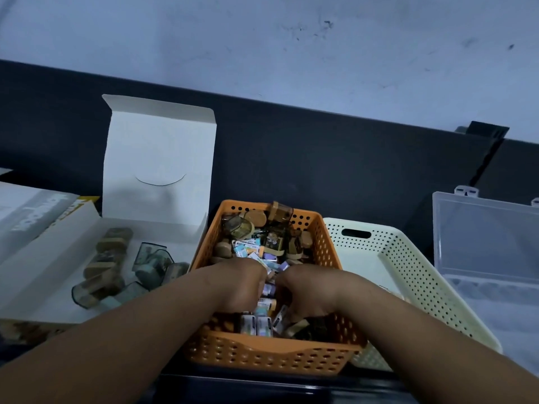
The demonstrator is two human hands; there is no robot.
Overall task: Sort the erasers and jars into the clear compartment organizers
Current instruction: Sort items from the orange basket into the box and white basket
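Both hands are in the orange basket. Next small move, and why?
Probably close the right hand on a few erasers and lift them toward the clear organizer, which stands open at the right. Both it and the left hand are dug into the mixed pile in the orange basket, fingertips hidden, so no grip is confirmed. Some jars already lie in the white box.

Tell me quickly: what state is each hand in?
Left hand: fingers curled down into the pile in the orange basket; whether it holds anything cannot be told.
Right hand: likewise buried in the pile; cannot be told.
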